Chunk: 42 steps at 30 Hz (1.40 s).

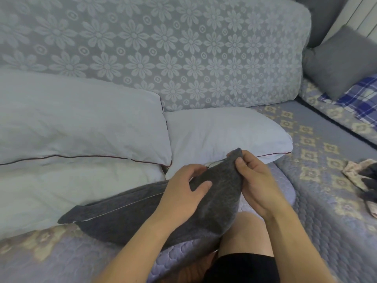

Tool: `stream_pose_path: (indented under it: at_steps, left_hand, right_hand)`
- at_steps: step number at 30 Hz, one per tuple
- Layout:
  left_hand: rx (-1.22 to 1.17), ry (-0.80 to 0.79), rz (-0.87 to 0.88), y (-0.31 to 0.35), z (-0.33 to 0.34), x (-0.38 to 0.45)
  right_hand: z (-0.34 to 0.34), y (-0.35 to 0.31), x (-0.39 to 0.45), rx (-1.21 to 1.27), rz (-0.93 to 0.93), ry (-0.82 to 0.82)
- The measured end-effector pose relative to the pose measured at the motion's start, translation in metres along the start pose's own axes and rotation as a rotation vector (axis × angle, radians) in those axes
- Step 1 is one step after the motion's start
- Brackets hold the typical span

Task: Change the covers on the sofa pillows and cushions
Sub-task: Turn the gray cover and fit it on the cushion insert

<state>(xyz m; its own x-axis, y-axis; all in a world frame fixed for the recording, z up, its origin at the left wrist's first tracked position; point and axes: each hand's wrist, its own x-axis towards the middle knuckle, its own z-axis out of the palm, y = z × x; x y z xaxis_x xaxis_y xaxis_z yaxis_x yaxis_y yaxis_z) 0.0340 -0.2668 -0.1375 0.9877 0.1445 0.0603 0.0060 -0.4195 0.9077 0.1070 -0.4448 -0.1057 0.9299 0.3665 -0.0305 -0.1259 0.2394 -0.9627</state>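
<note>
A dark grey cushion [142,213] lies on the sofa seat [318,180], its corner pinched in the right hand [255,180] while the left hand [183,188] holds the open, seemingly zippered edge; pulling evenly should help, white pillows [81,127] behind.

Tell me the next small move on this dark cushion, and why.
Probably slide the zip along with the right hand: it pinches the corner of the dark cushion where the pale seam ends, while the left hand steadies the cover.

Left white pillow [61,123] cut by frame edge.
</note>
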Motion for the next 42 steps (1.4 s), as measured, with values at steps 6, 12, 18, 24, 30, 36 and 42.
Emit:
stream_pose_path:
  at_steps: [6,12,18,24,30,36,42]
  left_hand:
    - [-0.048,0.103,0.119,0.016,-0.002,0.000]
    - [-0.109,0.021,0.061,0.019,-0.012,-0.011]
    - [0.077,-0.393,-0.054,0.003,-0.017,-0.016]
    - [-0.076,0.034,-0.188,-0.015,-0.016,-0.022]
    - [-0.078,0.081,-0.293,-0.040,-0.018,-0.025]
    - [0.184,0.078,-0.292,-0.053,-0.022,-0.023]
    - [0.310,0.116,-0.382,-0.074,-0.036,-0.027]
  right_hand:
    - [0.005,-0.005,-0.003,-0.052,-0.005,-0.052]
    - [0.005,-0.005,0.000,-0.144,-0.056,0.063]
    - [0.013,-0.006,0.003,-0.126,-0.124,0.178]
    - [0.008,-0.011,0.007,-0.026,-0.115,0.177]
    - [0.006,-0.010,0.005,0.051,-0.102,0.177]
    - [0.005,-0.016,0.003,0.079,-0.112,0.156]
    - [-0.005,-0.015,0.006,0.054,-0.115,0.180]
